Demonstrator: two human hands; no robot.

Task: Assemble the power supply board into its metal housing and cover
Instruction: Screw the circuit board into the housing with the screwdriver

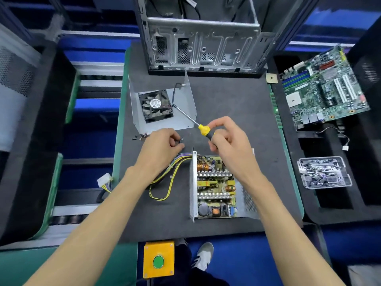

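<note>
The power supply board (214, 185) lies inside its open metal housing (193, 182) near the front of the dark mat. Yellow and purple wires (173, 172) run out of the housing's left wall. The metal cover (183, 98) with a black fan (155, 105) lies farther back. My right hand (226, 139) grips a yellow-and-black screwdriver (203, 129) above the housing, its shaft pointing toward the fan. My left hand (162, 145) hovers left of the housing and pinches a small dark screw (181, 139) at its fingertips.
A few loose screws (141, 136) lie on the mat left of my left hand. An empty computer case (203, 38) stands at the back. A motherboard (323, 87) and a clear parts tray (324, 172) sit at the right. A yellow box with a green button (158, 260) is at the front edge.
</note>
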